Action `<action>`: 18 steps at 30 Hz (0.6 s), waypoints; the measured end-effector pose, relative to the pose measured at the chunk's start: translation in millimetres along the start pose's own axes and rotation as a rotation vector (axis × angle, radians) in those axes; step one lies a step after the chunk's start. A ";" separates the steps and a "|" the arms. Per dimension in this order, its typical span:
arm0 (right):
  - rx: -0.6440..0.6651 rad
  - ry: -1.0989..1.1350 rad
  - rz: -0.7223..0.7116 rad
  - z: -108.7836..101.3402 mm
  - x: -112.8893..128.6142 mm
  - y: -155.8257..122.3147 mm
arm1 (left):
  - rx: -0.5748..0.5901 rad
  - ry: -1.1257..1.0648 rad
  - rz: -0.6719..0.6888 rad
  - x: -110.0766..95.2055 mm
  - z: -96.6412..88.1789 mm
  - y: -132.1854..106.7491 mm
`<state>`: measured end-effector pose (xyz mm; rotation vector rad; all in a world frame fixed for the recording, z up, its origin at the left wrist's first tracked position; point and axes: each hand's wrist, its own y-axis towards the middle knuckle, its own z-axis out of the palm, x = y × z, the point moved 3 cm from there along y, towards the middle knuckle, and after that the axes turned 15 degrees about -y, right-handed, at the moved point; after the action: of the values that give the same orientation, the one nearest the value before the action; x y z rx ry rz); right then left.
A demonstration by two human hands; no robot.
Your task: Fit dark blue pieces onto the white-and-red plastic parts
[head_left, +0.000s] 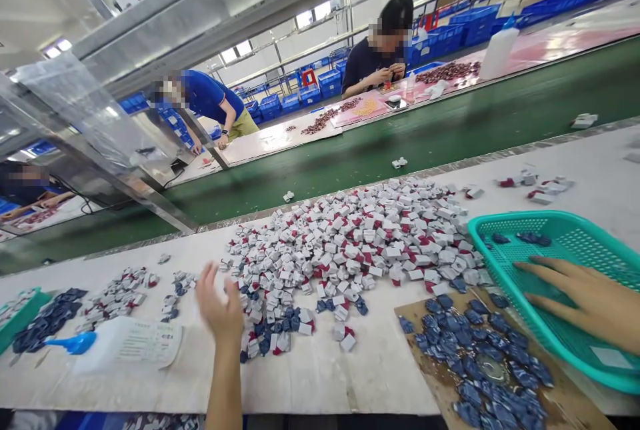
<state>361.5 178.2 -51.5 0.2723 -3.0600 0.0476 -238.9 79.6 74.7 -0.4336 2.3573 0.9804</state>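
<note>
White workbench (380, 373), blue pieces (534, 239) in teal basket (575, 243), white pieces (15, 305) in tray (37, 303)

1. Along the near edge, a bare strip of pale surface (375, 380) lies open between the left forearm (225, 377) and a brown board (432, 377); a hand could pass there.
2. Straight ahead, a broad heap of small white and red parts (350, 237) blocks any low path to the green belt (325, 162).
3. On the right, a turquoise basket's (565, 357) raised rim stands in the way.
4. At left, a white bottle (130, 343) lies across the near side.
</note>
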 end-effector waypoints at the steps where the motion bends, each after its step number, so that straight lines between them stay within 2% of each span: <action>1: 0.014 0.039 0.015 -10.5 8.7 1.6 | 0.093 -0.023 0.023 -8.6 29.7 37.3; 3: 0.019 0.085 0.050 -32.3 25.0 7.2 | 0.285 -0.045 0.033 -22.2 90.6 104.9; 5: -0.006 0.079 0.085 -49.6 37.2 15.6 | 0.438 -0.046 0.013 -31.6 145.1 153.4; 7: -0.026 0.065 0.097 -58.9 45.6 25.6 | 0.553 -0.032 -0.028 -35.2 185.4 179.5; 8: -0.031 0.057 0.095 -60.8 49.0 30.6 | 0.597 -0.020 -0.054 -34.4 199.2 185.9; 11: -0.033 0.029 0.074 -60.0 58.5 42.3 | 0.679 0.024 -0.133 -23.9 217.8 190.5; 15: -0.028 0.059 0.023 -56.2 70.9 46.4 | 0.706 0.049 -0.190 -8.8 215.3 186.1; 18: -0.041 0.153 0.020 -57.4 74.0 44.9 | 0.681 0.022 -0.206 -6.9 212.2 180.0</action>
<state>284.7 211.5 10.0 0.2241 -2.9085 0.0057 -243.5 357.0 53.5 -0.3974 2.4223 0.0525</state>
